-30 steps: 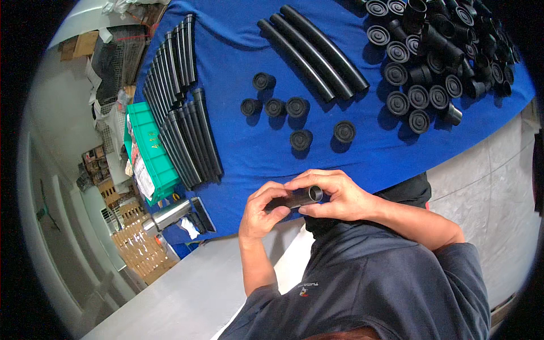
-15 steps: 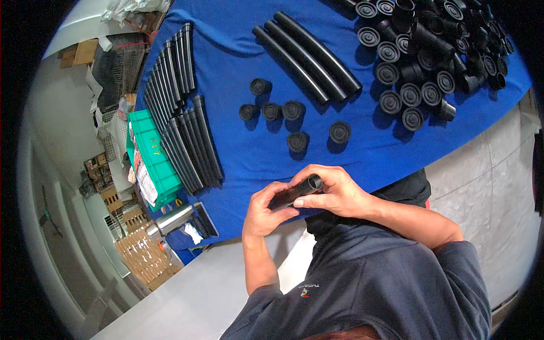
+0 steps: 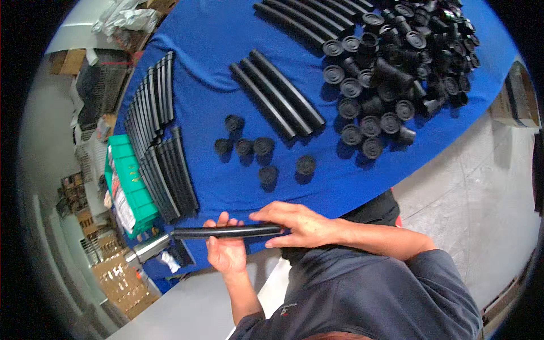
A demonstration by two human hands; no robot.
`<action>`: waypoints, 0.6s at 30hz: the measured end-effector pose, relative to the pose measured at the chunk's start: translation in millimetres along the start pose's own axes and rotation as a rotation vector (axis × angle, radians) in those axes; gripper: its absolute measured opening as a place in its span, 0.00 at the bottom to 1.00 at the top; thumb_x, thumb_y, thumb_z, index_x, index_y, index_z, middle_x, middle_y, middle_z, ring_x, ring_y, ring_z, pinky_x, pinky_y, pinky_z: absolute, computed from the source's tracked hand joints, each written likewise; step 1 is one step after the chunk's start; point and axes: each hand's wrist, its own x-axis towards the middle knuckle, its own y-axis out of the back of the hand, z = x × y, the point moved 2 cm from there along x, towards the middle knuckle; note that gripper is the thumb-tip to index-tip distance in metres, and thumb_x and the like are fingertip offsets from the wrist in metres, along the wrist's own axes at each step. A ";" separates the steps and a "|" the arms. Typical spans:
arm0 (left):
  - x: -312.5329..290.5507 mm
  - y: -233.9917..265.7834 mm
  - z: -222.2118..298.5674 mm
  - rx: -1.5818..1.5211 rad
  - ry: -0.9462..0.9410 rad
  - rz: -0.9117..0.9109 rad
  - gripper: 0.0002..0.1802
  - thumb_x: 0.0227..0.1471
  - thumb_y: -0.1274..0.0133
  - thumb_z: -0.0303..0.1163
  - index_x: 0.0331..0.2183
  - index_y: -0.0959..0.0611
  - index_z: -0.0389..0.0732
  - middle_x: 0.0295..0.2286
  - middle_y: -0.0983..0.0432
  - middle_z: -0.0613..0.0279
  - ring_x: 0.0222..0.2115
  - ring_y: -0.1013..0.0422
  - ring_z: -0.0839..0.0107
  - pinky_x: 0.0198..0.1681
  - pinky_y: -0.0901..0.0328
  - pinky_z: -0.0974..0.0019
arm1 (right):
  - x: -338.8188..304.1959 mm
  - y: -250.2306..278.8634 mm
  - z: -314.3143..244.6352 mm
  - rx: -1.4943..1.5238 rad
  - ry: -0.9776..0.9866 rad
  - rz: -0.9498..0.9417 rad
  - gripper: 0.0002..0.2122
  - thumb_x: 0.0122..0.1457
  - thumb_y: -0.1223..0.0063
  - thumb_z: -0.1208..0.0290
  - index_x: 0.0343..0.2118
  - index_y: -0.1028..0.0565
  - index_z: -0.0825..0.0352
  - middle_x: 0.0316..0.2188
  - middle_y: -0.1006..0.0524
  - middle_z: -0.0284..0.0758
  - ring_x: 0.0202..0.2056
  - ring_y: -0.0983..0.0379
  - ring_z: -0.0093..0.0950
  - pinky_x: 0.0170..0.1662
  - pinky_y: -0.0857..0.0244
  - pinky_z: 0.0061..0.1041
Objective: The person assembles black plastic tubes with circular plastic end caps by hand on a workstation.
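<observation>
A black plastic tube (image 3: 226,232) lies level between my hands, above the table's near edge. My left hand (image 3: 228,258) is turned palm up under its middle, with the fingers behind the tube and the thumb in front. At the right end, my right hand (image 3: 306,226) has its fingers above the tube and its thumb below, and that end is hidden in the palm. Beyond my hands, several round black ribbed caps (image 3: 263,146) stand on the blue cloth (image 3: 209,181). Three more black tubes (image 3: 277,93) lie side by side behind the caps.
Rows of black tubes (image 3: 164,175) lie at the left, beside a green crate (image 3: 133,187). A silvery roll (image 3: 152,248) is at the table's left corner, near the held tube's left end. A big heap of black caps (image 3: 391,73) fills the far right, next to further tubes (image 3: 306,20).
The tube has swung from tilted, with its open end showing, to level and pointing left. My left hand has turned palm up, and the right has slid to the tube's end. The view has shifted.
</observation>
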 end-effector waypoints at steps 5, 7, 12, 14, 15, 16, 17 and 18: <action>-10.7 22.9 -23.2 -0.269 0.046 0.047 0.19 0.66 0.54 0.36 0.51 0.24 0.34 0.56 0.30 0.43 0.57 0.33 0.53 0.64 0.40 0.45 | 2.9 -0.3 -6.5 0.026 -0.131 -0.056 0.27 0.56 0.36 0.71 0.59 0.31 0.67 0.44 0.25 0.44 0.43 0.25 0.40 0.45 0.29 0.37; -13.7 20.4 -34.6 -0.137 0.098 0.140 0.22 0.66 0.54 0.42 0.50 0.23 0.33 0.53 0.28 0.45 0.55 0.31 0.54 0.60 0.34 0.48 | 0.1 -3.8 1.1 -0.105 0.003 0.030 0.22 0.57 0.38 0.73 0.55 0.28 0.67 0.39 0.24 0.43 0.39 0.24 0.43 0.41 0.29 0.38; -15.5 6.1 -30.0 -0.049 0.412 0.288 0.22 0.67 0.54 0.46 0.44 0.21 0.35 0.46 0.22 0.47 0.43 0.23 0.59 0.43 0.24 0.57 | -2.9 -0.7 -0.7 -0.120 -0.003 0.050 0.19 0.58 0.39 0.73 0.52 0.27 0.69 0.37 0.24 0.45 0.39 0.24 0.45 0.41 0.28 0.38; -19.7 15.9 -21.6 0.249 0.517 0.063 0.19 0.65 0.50 0.46 0.39 0.22 0.37 0.36 0.21 0.53 0.35 0.24 0.66 0.36 0.26 0.63 | -2.5 -0.9 0.1 -0.137 -0.026 0.048 0.18 0.59 0.39 0.72 0.52 0.27 0.70 0.37 0.24 0.45 0.39 0.24 0.45 0.41 0.28 0.38; -22.0 15.4 -20.1 0.248 0.518 0.061 0.19 0.65 0.50 0.46 0.39 0.22 0.37 0.36 0.21 0.53 0.35 0.24 0.66 0.36 0.26 0.63 | -2.0 -1.1 0.9 -0.129 -0.013 0.076 0.18 0.59 0.40 0.72 0.51 0.27 0.70 0.37 0.23 0.45 0.39 0.24 0.44 0.42 0.28 0.38; -23.6 13.0 -15.8 0.448 0.474 0.094 0.14 0.61 0.45 0.40 0.37 0.23 0.37 0.35 0.21 0.52 0.32 0.24 0.67 0.33 0.28 0.66 | -1.6 -0.8 0.7 -0.122 0.002 0.105 0.17 0.60 0.40 0.72 0.51 0.27 0.71 0.37 0.23 0.45 0.39 0.23 0.44 0.42 0.28 0.38; -26.4 9.5 -11.5 0.647 0.424 0.133 0.12 0.58 0.40 0.34 0.35 0.24 0.37 0.33 0.21 0.52 0.29 0.24 0.67 0.30 0.30 0.69 | -1.8 -1.6 0.3 -0.122 0.001 0.102 0.17 0.60 0.40 0.72 0.51 0.27 0.71 0.37 0.23 0.45 0.39 0.23 0.44 0.42 0.28 0.38; -28.0 1.9 -12.9 0.646 0.423 0.135 0.12 0.58 0.40 0.34 0.35 0.24 0.37 0.33 0.21 0.52 0.29 0.24 0.67 0.30 0.30 0.69 | -1.8 -2.2 0.1 -0.124 -0.023 0.089 0.17 0.60 0.40 0.71 0.50 0.27 0.71 0.38 0.23 0.45 0.39 0.23 0.44 0.42 0.28 0.37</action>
